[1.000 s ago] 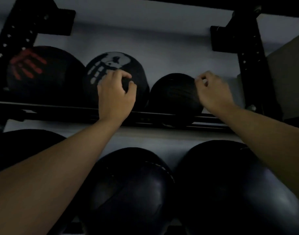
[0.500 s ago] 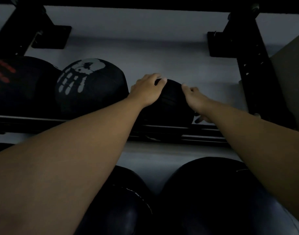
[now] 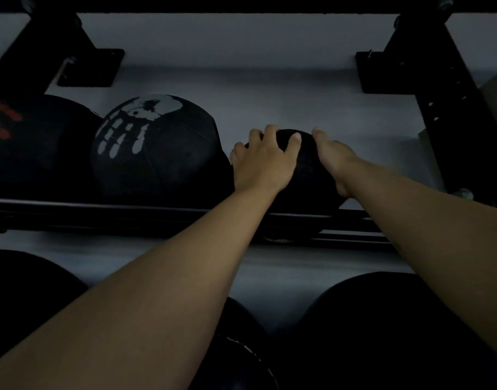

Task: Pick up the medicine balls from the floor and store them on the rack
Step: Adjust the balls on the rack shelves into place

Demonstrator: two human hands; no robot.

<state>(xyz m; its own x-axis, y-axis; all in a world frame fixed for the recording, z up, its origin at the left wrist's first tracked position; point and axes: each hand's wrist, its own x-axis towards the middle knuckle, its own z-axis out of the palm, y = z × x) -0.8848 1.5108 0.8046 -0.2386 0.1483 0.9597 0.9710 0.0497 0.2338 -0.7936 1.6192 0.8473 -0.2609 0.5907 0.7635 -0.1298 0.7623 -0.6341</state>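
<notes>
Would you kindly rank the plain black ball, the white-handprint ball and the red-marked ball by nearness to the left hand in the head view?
1. Plain black ball: under the left hand, right end of the shelf.
2. White-handprint ball: just left of that hand.
3. Red-marked ball: far left, at the frame edge.

You see the rack's upper rail (image 3: 101, 209) carrying three balls: a red-print ball (image 3: 30, 144), a white-handprint ball (image 3: 162, 159) and a small ball (image 3: 309, 175); larger balls (image 3: 382, 333) sit below.
</notes>
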